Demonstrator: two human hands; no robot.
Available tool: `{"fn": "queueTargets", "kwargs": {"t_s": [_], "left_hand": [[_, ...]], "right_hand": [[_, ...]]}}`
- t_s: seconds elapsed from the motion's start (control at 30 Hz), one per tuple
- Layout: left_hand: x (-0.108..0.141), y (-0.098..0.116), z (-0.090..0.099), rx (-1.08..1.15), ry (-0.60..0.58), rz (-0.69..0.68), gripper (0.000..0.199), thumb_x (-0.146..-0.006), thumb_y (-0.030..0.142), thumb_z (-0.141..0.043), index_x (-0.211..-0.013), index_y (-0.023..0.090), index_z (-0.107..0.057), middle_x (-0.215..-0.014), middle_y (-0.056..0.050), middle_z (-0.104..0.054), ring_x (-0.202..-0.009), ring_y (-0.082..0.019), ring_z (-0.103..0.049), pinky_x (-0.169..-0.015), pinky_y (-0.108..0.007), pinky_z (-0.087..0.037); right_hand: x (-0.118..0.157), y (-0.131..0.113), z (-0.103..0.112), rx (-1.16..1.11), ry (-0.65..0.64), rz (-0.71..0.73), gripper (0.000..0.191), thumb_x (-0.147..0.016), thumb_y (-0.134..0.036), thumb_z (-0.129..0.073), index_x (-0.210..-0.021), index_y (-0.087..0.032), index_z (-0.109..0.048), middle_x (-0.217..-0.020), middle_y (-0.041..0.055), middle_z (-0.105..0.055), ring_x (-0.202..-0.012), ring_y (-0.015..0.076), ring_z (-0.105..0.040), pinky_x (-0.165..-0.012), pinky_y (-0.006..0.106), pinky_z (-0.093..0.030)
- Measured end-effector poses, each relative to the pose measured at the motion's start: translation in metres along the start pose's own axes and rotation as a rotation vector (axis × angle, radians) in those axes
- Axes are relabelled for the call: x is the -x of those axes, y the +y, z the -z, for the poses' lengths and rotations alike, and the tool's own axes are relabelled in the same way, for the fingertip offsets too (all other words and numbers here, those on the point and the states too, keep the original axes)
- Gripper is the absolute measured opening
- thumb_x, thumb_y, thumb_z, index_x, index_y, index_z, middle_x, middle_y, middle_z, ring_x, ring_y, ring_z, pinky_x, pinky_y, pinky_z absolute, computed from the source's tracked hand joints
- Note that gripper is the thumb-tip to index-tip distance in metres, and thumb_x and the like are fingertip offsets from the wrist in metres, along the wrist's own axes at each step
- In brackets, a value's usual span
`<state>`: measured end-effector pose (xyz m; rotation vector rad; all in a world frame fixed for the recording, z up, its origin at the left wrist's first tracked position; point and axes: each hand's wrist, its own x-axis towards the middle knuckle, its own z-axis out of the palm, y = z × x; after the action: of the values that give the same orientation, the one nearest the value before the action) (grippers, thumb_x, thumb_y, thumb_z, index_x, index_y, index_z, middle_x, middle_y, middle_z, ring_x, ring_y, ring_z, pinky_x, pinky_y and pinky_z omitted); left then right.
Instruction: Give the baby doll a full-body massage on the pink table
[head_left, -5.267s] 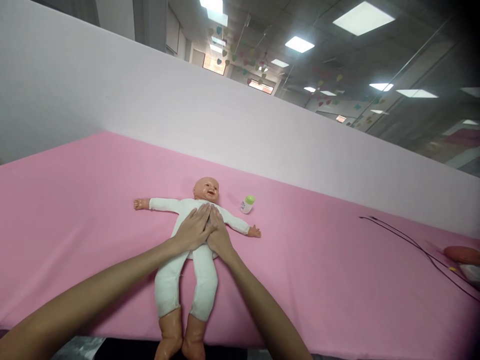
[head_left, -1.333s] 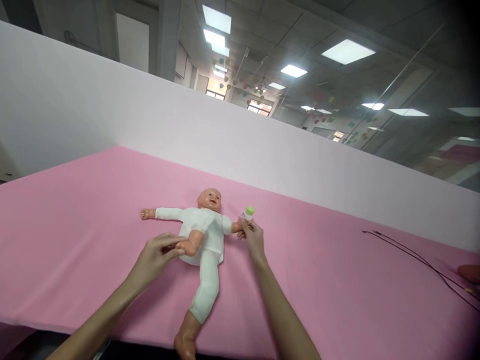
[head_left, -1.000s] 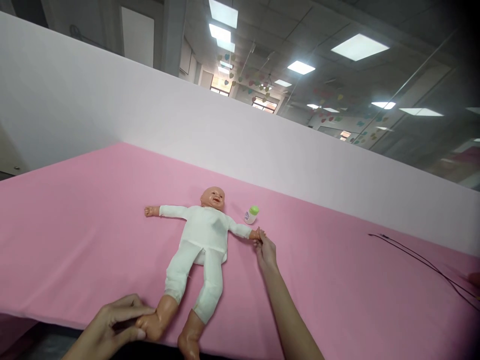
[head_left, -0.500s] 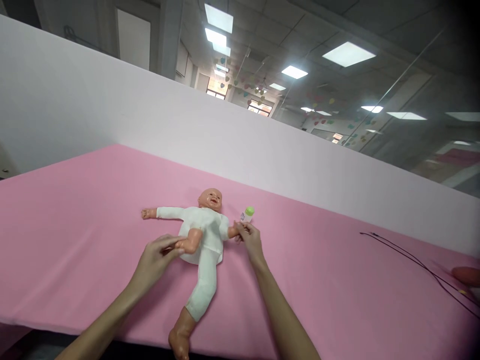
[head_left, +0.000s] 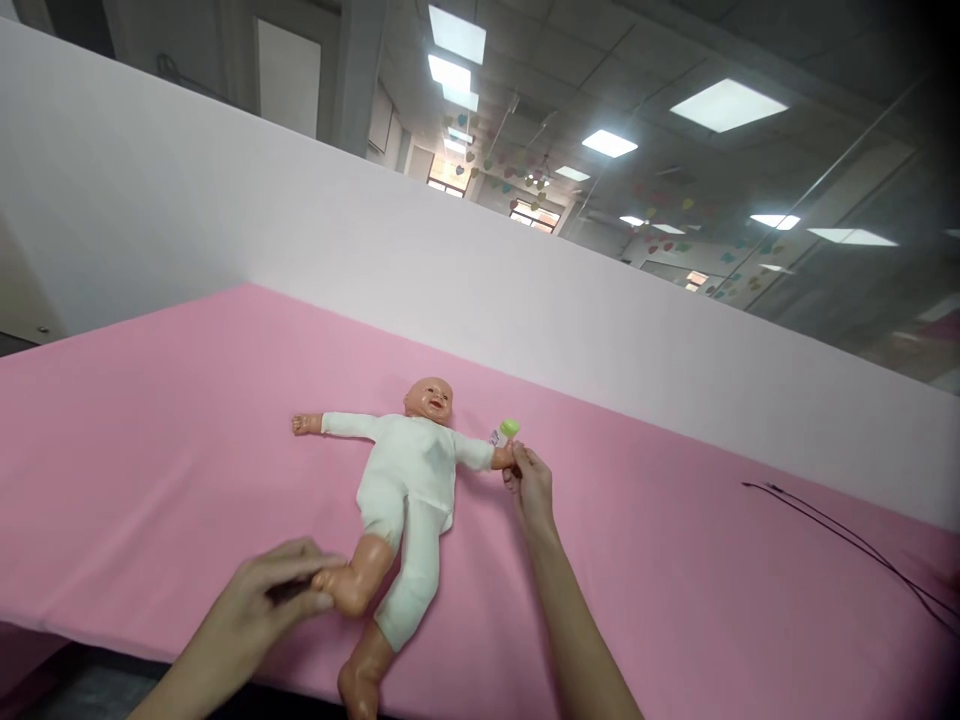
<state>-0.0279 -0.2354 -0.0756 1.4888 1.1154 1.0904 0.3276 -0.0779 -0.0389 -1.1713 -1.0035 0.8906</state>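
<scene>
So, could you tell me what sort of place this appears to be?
It looks like an indoor infant-care practice room, though I can't be certain: a baby doll lies on a pink-covered table beside a small feeding bottle, and hanging hearts decorate the ceiling.

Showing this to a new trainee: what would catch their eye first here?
A baby doll in a white sleepsuit lies on its back on a pink sheet. The left hand grasps its foot; the right hand holds its outstretched hand, beside a green-capped bottle.
</scene>
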Motion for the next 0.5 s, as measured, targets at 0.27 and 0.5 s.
{"fn": "queueTargets", "kwargs": {"t_s": [0.27,0.5], "left_hand": [[-0.109,0.025,-0.021,0.183,0.125,-0.041,0.031,-0.083,0.045,-0.077,-0.103,0.022,-0.084,-0.107,-0.006,-0.081,-0.104,-0.029,-0.072,-0.092,-0.035,-0.054],[0.0,-0.011,-0.001,-0.025,0.019,-0.021,0.03,-0.087,0.049,-0.074,-0.106,0.029,-0.085,-0.078,-0.002,-0.07,-0.075,-0.021,-0.067,-0.07,-0.028,-0.053]], "right_hand": [[0.04,-0.005,-0.052,0.399,-0.423,0.204,0.039,-0.084,-0.058,-0.076,-0.077,-0.02,-0.069,-0.066,0.0003,-0.065,-0.055,0.0143,-0.055,-0.053,0.026,-0.043],[-0.017,0.023,0.016,0.071,0.216,-0.061,0.048,-0.068,-0.063,-0.084,-0.071,-0.018,-0.066,-0.056,-0.0024,-0.057,-0.05,0.0122,-0.05,-0.049,0.026,-0.042]]}}
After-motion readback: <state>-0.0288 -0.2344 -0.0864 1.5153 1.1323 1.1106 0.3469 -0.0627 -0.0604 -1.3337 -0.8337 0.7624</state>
